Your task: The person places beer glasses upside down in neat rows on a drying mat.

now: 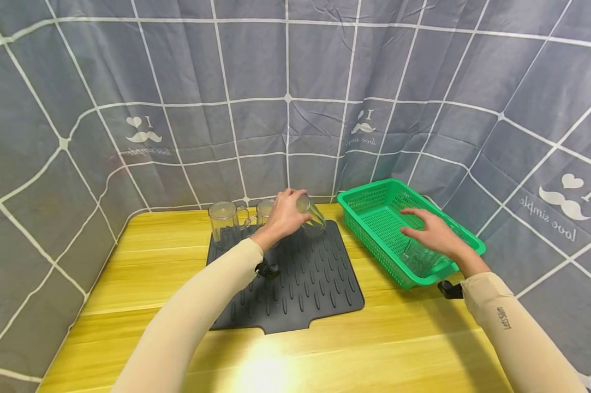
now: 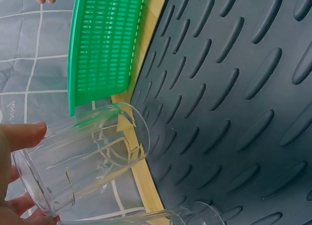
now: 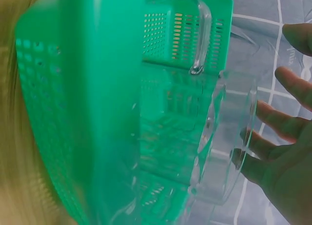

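Note:
My left hand [image 1: 286, 214] grips a clear glass mug [image 2: 87, 156] by one end, thumb on one side and fingers on the other. The mug tilts over the far right part of the dark ridged drying mat [image 1: 300, 289], its free end low near the mat. To its left two more clear mugs stand on the mat: one at the far left [image 1: 222, 224] and one partly behind my left hand [image 1: 264, 210]. My right hand [image 1: 434, 236], fingers spread, hovers above the green basket [image 1: 369, 240]. Below it, glass mugs [image 1: 419, 257] lie inside; one shows its handle [image 3: 202, 39] in the right wrist view.
The mat and basket lie on a yellow wooden table [image 1: 398, 344], basket to the right. A grey checked curtain [image 1: 256, 71] surrounds the table's back and sides. Black wrist cameras are strapped below both hands.

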### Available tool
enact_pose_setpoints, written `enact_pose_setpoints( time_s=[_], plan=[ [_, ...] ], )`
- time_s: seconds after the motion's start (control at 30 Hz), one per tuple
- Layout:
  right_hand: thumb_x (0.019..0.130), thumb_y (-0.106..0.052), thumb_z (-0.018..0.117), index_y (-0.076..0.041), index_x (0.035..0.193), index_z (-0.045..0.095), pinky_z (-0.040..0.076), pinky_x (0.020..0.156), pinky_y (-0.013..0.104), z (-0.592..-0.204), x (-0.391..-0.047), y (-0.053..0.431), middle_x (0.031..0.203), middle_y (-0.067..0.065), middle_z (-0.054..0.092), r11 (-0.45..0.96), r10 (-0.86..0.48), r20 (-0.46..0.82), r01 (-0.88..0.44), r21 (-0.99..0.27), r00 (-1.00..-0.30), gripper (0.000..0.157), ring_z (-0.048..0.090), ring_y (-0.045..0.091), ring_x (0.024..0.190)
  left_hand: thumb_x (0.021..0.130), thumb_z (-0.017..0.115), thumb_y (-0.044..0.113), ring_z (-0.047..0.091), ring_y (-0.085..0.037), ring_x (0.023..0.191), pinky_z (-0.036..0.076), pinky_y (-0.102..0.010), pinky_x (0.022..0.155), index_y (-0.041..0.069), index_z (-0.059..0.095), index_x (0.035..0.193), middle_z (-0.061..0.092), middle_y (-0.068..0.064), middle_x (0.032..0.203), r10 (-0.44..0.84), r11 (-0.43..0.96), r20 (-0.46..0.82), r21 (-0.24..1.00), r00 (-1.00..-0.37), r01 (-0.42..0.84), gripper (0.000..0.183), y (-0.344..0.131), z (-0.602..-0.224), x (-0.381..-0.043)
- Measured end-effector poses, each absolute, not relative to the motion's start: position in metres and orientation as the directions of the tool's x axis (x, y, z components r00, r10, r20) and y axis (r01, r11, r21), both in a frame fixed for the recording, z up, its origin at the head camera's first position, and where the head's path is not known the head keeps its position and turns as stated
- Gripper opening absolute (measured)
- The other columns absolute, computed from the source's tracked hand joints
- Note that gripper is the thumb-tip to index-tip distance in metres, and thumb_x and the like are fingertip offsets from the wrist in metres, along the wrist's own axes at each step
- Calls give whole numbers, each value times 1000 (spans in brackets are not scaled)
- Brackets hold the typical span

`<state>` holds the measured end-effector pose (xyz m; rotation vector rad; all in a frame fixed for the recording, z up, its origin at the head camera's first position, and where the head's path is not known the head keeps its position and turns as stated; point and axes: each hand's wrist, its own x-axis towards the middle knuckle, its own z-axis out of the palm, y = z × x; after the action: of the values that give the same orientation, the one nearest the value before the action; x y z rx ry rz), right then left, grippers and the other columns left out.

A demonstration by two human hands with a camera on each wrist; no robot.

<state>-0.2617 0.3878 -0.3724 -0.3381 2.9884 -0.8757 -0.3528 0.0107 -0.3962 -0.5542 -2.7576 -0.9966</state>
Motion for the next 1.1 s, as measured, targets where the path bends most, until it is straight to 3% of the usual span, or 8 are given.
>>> enact_pose_setpoints(
  time_s=[0.4, 0.7, 0.87, 1.1],
  plan=[
    [99, -23, 65, -3, 146, 48, 29, 111, 69, -380, -259, 388, 151, 25, 44, 837, -263, 100, -279, -471, -960, 53, 32, 50, 143, 87, 80, 23, 45, -31, 129, 46, -47, 104, 15, 53, 146, 51, -12, 142, 351, 719, 249, 546, -903, 430, 66, 15, -402, -354],
    [97, -21, 68, 0, 144, 50, 18, 113, 72, -379, -255, 388, 150, 31, 43, 864, -289, 60, -287, -414, -955, 54, 26, 55, 144, 90, 76, 22, 41, -34, 137, 46, -50, 105, 13, 52, 148, 48, -13, 146, 392, 743, 209, 503, -896, 442, 63, 25, -403, -357],
    [96, -22, 69, 1, 143, 51, 18, 113, 72, -378, -253, 388, 148, 31, 46, 883, -289, 70, -294, -367, -955, 55, 30, 54, 142, 92, 74, 22, 38, -34, 138, 48, -50, 102, 13, 49, 150, 46, -13, 147, 413, 753, 175, 487, -894, 443, 63, 32, -400, -357],
    [94, -28, 71, 0, 143, 52, 26, 109, 73, -378, -249, 389, 146, 32, 47, 917, -264, 51, -267, -296, -963, 59, 34, 58, 136, 94, 73, 25, 35, -33, 142, 45, -49, 107, 16, 46, 152, 42, -12, 152, 428, 771, 143, 456, -892, 444, 64, 37, -398, -358]
  ],
)
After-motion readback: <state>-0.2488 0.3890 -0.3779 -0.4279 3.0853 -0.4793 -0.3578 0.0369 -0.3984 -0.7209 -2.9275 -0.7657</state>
